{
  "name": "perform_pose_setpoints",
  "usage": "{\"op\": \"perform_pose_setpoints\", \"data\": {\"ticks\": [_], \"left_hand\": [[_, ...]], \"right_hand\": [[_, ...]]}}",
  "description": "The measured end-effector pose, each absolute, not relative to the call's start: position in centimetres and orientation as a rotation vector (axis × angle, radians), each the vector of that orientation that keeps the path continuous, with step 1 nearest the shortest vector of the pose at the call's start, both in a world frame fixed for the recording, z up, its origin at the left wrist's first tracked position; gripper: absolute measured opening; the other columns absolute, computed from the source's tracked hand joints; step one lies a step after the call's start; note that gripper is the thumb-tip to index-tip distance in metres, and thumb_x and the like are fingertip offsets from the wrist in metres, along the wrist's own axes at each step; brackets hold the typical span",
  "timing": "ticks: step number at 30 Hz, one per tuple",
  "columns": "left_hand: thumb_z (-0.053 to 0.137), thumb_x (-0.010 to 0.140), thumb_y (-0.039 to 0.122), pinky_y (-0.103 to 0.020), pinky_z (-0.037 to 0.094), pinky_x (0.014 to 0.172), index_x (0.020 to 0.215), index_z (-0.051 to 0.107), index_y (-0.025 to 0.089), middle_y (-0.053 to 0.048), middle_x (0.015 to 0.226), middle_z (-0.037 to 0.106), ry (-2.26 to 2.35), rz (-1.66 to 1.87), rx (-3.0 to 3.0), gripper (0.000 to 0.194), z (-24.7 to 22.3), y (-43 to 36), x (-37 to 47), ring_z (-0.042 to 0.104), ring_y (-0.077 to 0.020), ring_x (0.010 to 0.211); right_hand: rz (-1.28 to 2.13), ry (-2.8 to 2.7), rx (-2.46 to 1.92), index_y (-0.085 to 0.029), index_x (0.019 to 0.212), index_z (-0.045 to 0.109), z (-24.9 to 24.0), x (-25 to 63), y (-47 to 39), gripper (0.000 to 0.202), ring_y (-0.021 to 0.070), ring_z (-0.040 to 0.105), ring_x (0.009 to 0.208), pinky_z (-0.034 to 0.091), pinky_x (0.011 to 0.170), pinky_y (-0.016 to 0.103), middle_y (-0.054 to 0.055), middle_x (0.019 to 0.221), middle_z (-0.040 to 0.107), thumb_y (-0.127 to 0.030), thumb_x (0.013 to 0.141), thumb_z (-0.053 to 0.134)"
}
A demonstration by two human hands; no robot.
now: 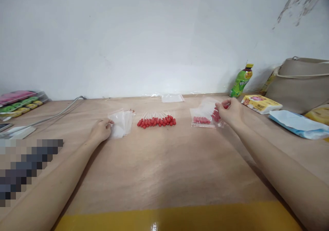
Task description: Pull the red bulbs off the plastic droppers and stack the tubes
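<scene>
My left hand point(100, 129) is closed in a pinch at the left edge of a small stack of clear zip bags point(122, 123) lying on the table. In the middle lies a row of red-tipped swabs point(156, 121), their thin pale sticks pointing to the wall. My right hand point(230, 110) is closed on a clear zip bag of red-tipped swabs point(215, 115), partly hidden by the fingers. Just left of it, another filled zip bag point(202, 119) lies flat, its red tips showing through the plastic.
Against the wall lies a white packet point(172, 98). On the right are a green bottle point(241, 80), a yellow tissue pack point(261, 103), a blue-white packet point(299, 123) and a beige bag point(303, 84). Colourful packaged items point(20, 102) and a grey cable point(61, 112) are on the left.
</scene>
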State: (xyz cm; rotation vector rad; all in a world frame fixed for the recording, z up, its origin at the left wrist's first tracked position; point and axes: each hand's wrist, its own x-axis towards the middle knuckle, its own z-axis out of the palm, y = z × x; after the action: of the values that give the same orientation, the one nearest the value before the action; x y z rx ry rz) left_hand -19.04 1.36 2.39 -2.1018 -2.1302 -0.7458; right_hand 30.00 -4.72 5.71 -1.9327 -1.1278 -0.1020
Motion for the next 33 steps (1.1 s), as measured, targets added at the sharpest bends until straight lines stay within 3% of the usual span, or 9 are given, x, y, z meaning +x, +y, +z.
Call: {"op": "perform_pose_setpoints", "data": {"ticks": [4, 8, 10, 13, 17, 20, 22, 27, 33], "left_hand": [[0.042, 0.076, 0.016, -0.041, 0.039, 0.088, 0.083, 0.064, 0.019, -0.011, 0.095, 0.055, -2.023, -0.738, -2.118, 0.023, 2.5, 1.2, -18.9, 0.051, -0.0272, 0.1], [0.041, 0.082, 0.023, -0.051, 0.035, 0.089, 0.093, 0.062, 0.016, -0.014, 0.102, 0.054, -1.839, -0.953, -1.945, 0.025, 4.3, 0.4, -17.4, 0.047, -0.0325, 0.104], [0.038, 0.085, 0.027, -0.049, 0.034, 0.093, 0.104, 0.056, 0.015, -0.014, 0.104, 0.055, -1.748, -1.042, -1.955, 0.029, 5.1, -0.6, -15.5, 0.046, -0.0308, 0.107], [0.034, 0.09, 0.032, -0.036, 0.04, 0.091, 0.108, 0.051, 0.018, -0.008, 0.107, 0.057, -1.572, -1.157, -2.245, 0.029, 5.6, -3.4, -11.0, 0.051, -0.0221, 0.103], [0.042, 0.088, 0.035, -0.034, 0.04, 0.094, 0.117, 0.045, 0.021, -0.007, 0.12, 0.051, -1.244, -0.986, -2.965, 0.032, 5.2, -8.4, -5.2, 0.049, -0.0206, 0.11], [0.052, 0.083, 0.035, -0.038, 0.038, 0.098, 0.133, 0.027, 0.024, -0.008, 0.134, 0.041, -1.042, -0.78, -3.25, 0.057, 4.2, -10.6, -3.2, 0.043, -0.0232, 0.119], [0.054, 0.082, 0.035, -0.041, 0.038, 0.097, 0.136, 0.023, 0.024, -0.01, 0.134, 0.041, -1.034, -0.751, -3.279, 0.063, 3.5, -10.9, -3.0, 0.044, -0.0249, 0.118], [0.051, 0.084, 0.036, -0.041, 0.04, 0.096, 0.133, 0.028, 0.023, -0.01, 0.131, 0.044, -1.132, -0.723, -3.239, 0.056, 2.8, -10.4, -3.7, 0.046, -0.0247, 0.115], [0.039, 0.09, 0.025, -0.039, 0.039, 0.099, 0.125, 0.043, 0.022, -0.01, 0.131, 0.042, -1.004, -0.786, -3.165, 0.035, 3.0, -8.9, -3.1, 0.043, -0.0216, 0.119]], "right_hand": [[0.145, -1.126, -1.373, -0.021, 0.082, 0.046, 7.3, 27.1, -5.7, 0.026, 0.0163, 0.058, 0.068, 0.046, 0.06, 0.029, 0.002, 0.076, 0.057, -0.041, 0.072, 0.059], [0.846, -1.276, -1.032, -0.022, 0.081, 0.045, 6.8, 22.6, -7.7, 0.038, 0.0151, 0.06, 0.065, 0.048, 0.059, 0.029, -0.002, 0.071, 0.058, -0.044, 0.063, 0.069], [1.149, -1.398, -0.96, -0.021, 0.079, 0.046, 5.6, 20.1, -8.8, 0.039, 0.0137, 0.061, 0.065, 0.048, 0.06, 0.027, -0.002, 0.069, 0.059, -0.042, 0.06, 0.073], [1.427, -1.469, -0.919, -0.02, 0.078, 0.044, 3.4, 17.0, -9.8, 0.042, 0.0096, 0.057, 0.057, 0.045, 0.055, 0.023, -0.006, 0.061, 0.056, -0.041, 0.059, 0.075], [1.469, -1.457, -0.993, -0.019, 0.085, 0.045, 1.6, 15.4, -9.9, 0.047, 0.0102, 0.058, 0.062, 0.047, 0.058, 0.024, -0.006, 0.066, 0.056, -0.041, 0.057, 0.076], [1.419, -1.347, -1.069, -0.02, 0.098, 0.044, 1.5, 16.1, -9.9, 0.056, 0.0131, 0.061, 0.076, 0.05, 0.067, 0.027, -0.001, 0.084, 0.059, -0.036, 0.057, 0.078], [1.431, -1.238, -1.145, -0.02, 0.1, 0.042, 1.7, 16.9, -10.1, 0.058, 0.0126, 0.061, 0.073, 0.051, 0.067, 0.027, -0.001, 0.084, 0.059, -0.033, 0.057, 0.078], [1.616, -1.138, -1.192, -0.02, 0.1, 0.04, 2.1, 18.2, -11.1, 0.055, 0.0112, 0.06, 0.054, 0.051, 0.056, 0.028, -0.005, 0.067, 0.058, -0.026, 0.059, 0.077], [1.577, -1.165, -1.163, -0.02, 0.1, 0.043, 1.9, 17.6, -11.2, 0.049, 0.0101, 0.059, 0.052, 0.051, 0.054, 0.026, -0.006, 0.064, 0.058, -0.024, 0.062, 0.074]]}}
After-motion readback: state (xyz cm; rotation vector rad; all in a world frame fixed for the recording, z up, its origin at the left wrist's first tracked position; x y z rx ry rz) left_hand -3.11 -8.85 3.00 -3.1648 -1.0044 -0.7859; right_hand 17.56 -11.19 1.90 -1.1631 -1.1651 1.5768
